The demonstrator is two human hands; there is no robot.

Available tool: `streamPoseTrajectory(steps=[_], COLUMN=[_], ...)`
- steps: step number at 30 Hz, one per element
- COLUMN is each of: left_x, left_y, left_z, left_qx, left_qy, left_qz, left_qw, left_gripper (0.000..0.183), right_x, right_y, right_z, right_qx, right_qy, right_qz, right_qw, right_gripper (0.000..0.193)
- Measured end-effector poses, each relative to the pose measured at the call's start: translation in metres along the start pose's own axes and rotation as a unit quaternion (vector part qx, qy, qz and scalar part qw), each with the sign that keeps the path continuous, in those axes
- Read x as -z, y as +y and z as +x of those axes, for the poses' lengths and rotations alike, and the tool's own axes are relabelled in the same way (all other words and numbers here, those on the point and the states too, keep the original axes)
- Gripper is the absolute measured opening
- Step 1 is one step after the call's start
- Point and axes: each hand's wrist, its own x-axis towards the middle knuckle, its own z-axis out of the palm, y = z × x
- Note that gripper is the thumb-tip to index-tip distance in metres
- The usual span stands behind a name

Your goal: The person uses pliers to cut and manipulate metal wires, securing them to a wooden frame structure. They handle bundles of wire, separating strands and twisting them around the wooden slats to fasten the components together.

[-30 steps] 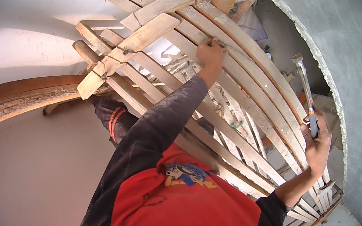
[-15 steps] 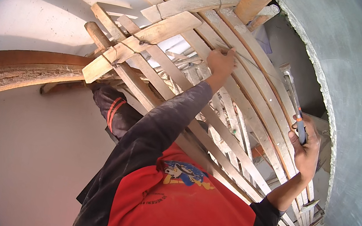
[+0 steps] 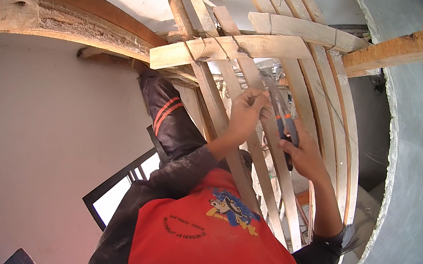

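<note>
My right hand (image 3: 305,152) grips pincers (image 3: 284,118) with grey handles and orange bands; the handles stand slightly apart. Their metal head reaches up over the wooden slats, beside my left hand. My left hand (image 3: 246,112) has its fingertips pinched together close to the pincers' metal part; whatever lies between them is too small to make out. Under both hands run long pale wooden slats (image 3: 211,96). Across them lies a short plank (image 3: 280,49), tied with dark wire (image 3: 243,49). A second cross plank (image 3: 313,32) sits farther off, also bound with wire.
A thick rough beam (image 3: 89,30) comes in from the left, and another timber (image 3: 401,49) from the far right. A grey wall (image 3: 422,165) with a ragged edge stands at right. My trouser leg (image 3: 168,108) and a black frame (image 3: 114,188) show at left.
My right hand has brought the pincers left, over beside my left hand. My left hand has come away from the wire on the farther slats and nearer to me. The view has shifted.
</note>
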Motion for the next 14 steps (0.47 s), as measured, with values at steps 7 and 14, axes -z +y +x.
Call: streamPoseTrajectory(steps=[7,14], left_x=[0.040,0.053], left_y=[-0.009,-0.014], left_z=[0.010,0.017], left_qx=[-0.030,-0.003], left_qy=[0.142,0.065], left_qz=[0.074,0.100], left_qw=[0.987,0.993], left_gripper=[0.031,0.038], right_x=[-0.049,-0.051], right_y=[-0.007,-0.029], right_z=[0.059,0.069], right_qx=[-0.063,-0.178], right_qy=[-0.079,-0.157], right_qz=[0.138,0.151], right_qw=[0.985,0.960], right_gripper=[0.034,0.046])
